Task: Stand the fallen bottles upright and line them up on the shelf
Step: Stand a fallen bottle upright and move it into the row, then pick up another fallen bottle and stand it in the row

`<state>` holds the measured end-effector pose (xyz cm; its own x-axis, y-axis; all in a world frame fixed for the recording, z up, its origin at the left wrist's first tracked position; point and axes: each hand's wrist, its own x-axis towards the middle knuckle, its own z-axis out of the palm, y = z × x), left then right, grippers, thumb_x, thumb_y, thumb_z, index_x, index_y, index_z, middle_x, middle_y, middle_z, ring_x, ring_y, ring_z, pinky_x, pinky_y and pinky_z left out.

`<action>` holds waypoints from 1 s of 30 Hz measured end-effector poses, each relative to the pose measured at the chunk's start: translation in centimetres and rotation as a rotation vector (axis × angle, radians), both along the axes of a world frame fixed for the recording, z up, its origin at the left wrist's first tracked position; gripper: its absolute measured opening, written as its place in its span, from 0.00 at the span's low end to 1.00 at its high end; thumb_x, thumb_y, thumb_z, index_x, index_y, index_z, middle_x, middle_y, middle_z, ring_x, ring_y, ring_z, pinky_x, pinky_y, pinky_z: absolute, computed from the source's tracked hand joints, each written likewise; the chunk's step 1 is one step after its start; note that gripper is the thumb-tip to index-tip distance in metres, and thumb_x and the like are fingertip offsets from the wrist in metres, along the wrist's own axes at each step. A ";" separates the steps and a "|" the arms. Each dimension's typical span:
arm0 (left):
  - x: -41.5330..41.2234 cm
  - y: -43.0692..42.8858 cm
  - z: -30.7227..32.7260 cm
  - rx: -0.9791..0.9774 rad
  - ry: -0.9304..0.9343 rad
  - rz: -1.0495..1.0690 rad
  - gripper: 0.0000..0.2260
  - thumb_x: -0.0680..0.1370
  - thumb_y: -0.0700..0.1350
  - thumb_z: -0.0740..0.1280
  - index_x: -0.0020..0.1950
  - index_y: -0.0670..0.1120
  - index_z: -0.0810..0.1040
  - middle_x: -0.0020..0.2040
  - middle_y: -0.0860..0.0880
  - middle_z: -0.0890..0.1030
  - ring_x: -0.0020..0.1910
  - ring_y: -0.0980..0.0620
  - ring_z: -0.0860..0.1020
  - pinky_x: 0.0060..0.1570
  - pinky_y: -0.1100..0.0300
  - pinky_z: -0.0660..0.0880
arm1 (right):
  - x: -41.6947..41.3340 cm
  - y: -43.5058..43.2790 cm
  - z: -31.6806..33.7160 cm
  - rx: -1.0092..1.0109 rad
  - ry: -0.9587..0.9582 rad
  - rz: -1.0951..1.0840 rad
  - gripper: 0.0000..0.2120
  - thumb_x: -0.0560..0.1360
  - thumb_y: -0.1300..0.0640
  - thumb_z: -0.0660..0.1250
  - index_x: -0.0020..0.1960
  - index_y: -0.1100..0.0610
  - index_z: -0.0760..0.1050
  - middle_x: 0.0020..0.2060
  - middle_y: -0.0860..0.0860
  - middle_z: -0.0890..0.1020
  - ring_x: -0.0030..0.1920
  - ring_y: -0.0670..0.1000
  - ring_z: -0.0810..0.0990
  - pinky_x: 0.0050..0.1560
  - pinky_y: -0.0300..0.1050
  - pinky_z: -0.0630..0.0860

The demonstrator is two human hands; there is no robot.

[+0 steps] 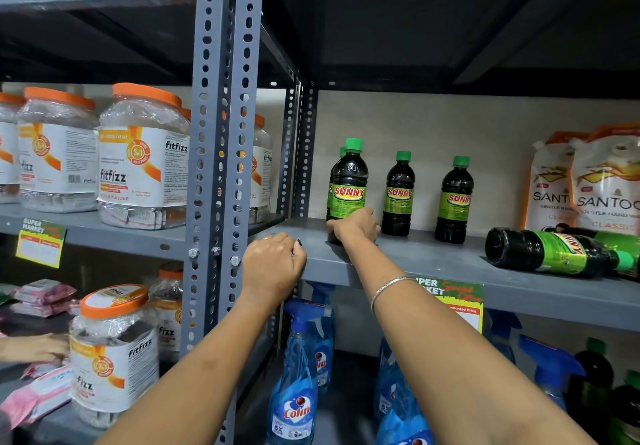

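The grey metal shelf point(433, 261) carries everything here. At its right end, two white Santoor pouches point(585, 181) stand against the wall, and in front of them a Sunny bottle point(550, 252) lies on its side, cap pointing right. Toward the shelf's middle stand two upright Sunny bottles point(398, 195), spaced apart. Near its left end, the right hand point(356, 226) wraps its fingers around the base of an upright bottle point(348, 185), another bottle half hidden behind it. The left hand point(273, 264) curls over the shelf's front edge, holding no bottle.
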<state>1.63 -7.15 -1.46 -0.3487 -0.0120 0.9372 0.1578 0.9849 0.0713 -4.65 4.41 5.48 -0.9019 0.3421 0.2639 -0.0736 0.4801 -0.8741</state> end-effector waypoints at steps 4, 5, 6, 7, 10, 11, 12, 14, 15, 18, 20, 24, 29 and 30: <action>0.0 0.0 0.0 0.006 -0.007 -0.001 0.17 0.71 0.45 0.53 0.25 0.41 0.73 0.23 0.45 0.75 0.22 0.46 0.73 0.24 0.60 0.69 | -0.2 -0.1 -0.1 0.002 -0.002 -0.008 0.36 0.67 0.54 0.76 0.69 0.62 0.63 0.67 0.59 0.70 0.68 0.58 0.67 0.63 0.54 0.71; 0.0 0.0 0.0 0.004 -0.006 -0.001 0.17 0.71 0.45 0.53 0.25 0.41 0.73 0.23 0.45 0.75 0.22 0.46 0.73 0.24 0.60 0.69 | -0.2 -0.1 -0.1 0.005 -0.003 -0.009 0.36 0.67 0.54 0.76 0.69 0.62 0.63 0.67 0.59 0.70 0.68 0.58 0.67 0.63 0.54 0.71; 0.0 0.0 0.0 0.000 -0.002 -0.001 0.17 0.71 0.45 0.53 0.25 0.41 0.73 0.23 0.45 0.75 0.22 0.46 0.73 0.24 0.61 0.69 | -0.4 -0.1 -0.1 0.007 -0.002 -0.008 0.36 0.67 0.54 0.76 0.69 0.62 0.63 0.67 0.59 0.70 0.69 0.58 0.67 0.64 0.54 0.71; 0.0 0.0 0.1 -0.001 -0.005 0.000 0.17 0.71 0.45 0.53 0.25 0.41 0.73 0.23 0.45 0.75 0.22 0.47 0.73 0.24 0.61 0.68 | -0.5 -0.1 -0.1 0.007 -0.003 -0.006 0.36 0.67 0.54 0.76 0.69 0.62 0.62 0.68 0.59 0.69 0.69 0.58 0.67 0.64 0.54 0.71; -0.1 0.0 0.1 0.006 -0.007 0.005 0.17 0.71 0.45 0.53 0.25 0.41 0.73 0.23 0.45 0.75 0.22 0.47 0.73 0.24 0.61 0.68 | -0.7 0.0 -0.2 0.027 -0.020 0.013 0.38 0.68 0.54 0.76 0.70 0.62 0.61 0.68 0.59 0.68 0.69 0.58 0.66 0.65 0.55 0.70; -0.1 0.0 0.1 0.012 -0.010 0.009 0.17 0.71 0.45 0.53 0.25 0.41 0.73 0.23 0.45 0.75 0.22 0.46 0.73 0.24 0.61 0.68 | -0.7 0.1 -0.2 0.045 -0.033 0.023 0.38 0.68 0.54 0.76 0.70 0.62 0.60 0.69 0.59 0.68 0.70 0.58 0.66 0.66 0.55 0.70; -0.1 0.0 0.1 0.012 -0.011 0.013 0.17 0.70 0.45 0.53 0.25 0.41 0.74 0.23 0.45 0.75 0.22 0.46 0.73 0.24 0.61 0.68 | -0.8 0.3 -0.1 0.066 -0.049 0.038 0.39 0.68 0.54 0.76 0.71 0.62 0.60 0.69 0.59 0.68 0.70 0.58 0.65 0.67 0.55 0.69; -0.2 0.1 0.1 0.012 -0.021 0.010 0.17 0.70 0.45 0.53 0.25 0.41 0.74 0.23 0.44 0.75 0.22 0.46 0.73 0.24 0.60 0.68 | -0.6 1.0 0.1 0.118 -0.102 0.081 0.41 0.67 0.54 0.77 0.72 0.63 0.58 0.70 0.60 0.66 0.71 0.58 0.64 0.69 0.54 0.66; -0.1 0.2 0.1 0.020 -0.038 0.006 0.18 0.71 0.45 0.53 0.25 0.40 0.74 0.23 0.44 0.76 0.22 0.45 0.73 0.24 0.59 0.68 | -0.3 1.6 0.3 0.152 -0.135 0.101 0.43 0.67 0.54 0.77 0.73 0.64 0.57 0.71 0.60 0.65 0.72 0.59 0.64 0.70 0.53 0.66; 0.0 0.7 0.1 0.069 -0.068 0.004 0.21 0.72 0.47 0.51 0.27 0.40 0.76 0.25 0.43 0.78 0.24 0.44 0.75 0.26 0.57 0.69 | -0.3 3.4 1.3 0.220 -0.189 0.112 0.41 0.67 0.56 0.76 0.72 0.64 0.59 0.70 0.60 0.66 0.70 0.59 0.66 0.64 0.48 0.70; 0.3 1.9 0.6 0.070 -0.048 -0.016 0.22 0.73 0.49 0.52 0.28 0.41 0.77 0.26 0.42 0.79 0.24 0.43 0.76 0.25 0.56 0.69 | -0.5 4.9 2.4 0.231 -0.159 0.069 0.39 0.66 0.57 0.76 0.71 0.64 0.61 0.67 0.59 0.70 0.67 0.58 0.71 0.59 0.47 0.73; 0.8 7.3 2.0 -0.001 -0.027 -0.147 0.21 0.73 0.50 0.53 0.26 0.41 0.75 0.24 0.42 0.77 0.22 0.42 0.75 0.21 0.59 0.66 | -0.3 9.6 4.8 0.230 -0.087 -0.074 0.33 0.72 0.51 0.71 0.71 0.61 0.62 0.68 0.57 0.69 0.69 0.57 0.69 0.60 0.44 0.70; -0.2 10.6 1.3 -0.007 -0.147 -0.168 0.26 0.76 0.55 0.51 0.30 0.40 0.76 0.30 0.40 0.80 0.30 0.39 0.78 0.26 0.59 0.60 | 2.2 17.4 6.9 0.297 0.064 -0.335 0.19 0.76 0.56 0.65 0.66 0.59 0.72 0.66 0.57 0.75 0.66 0.57 0.74 0.61 0.49 0.73; -0.3 10.7 1.0 -0.027 -0.156 -0.179 0.26 0.76 0.55 0.52 0.28 0.40 0.76 0.28 0.40 0.79 0.28 0.39 0.77 0.25 0.60 0.60 | 2.8 18.9 6.9 0.357 0.061 -0.362 0.19 0.77 0.55 0.65 0.66 0.59 0.73 0.65 0.56 0.76 0.65 0.57 0.75 0.60 0.49 0.74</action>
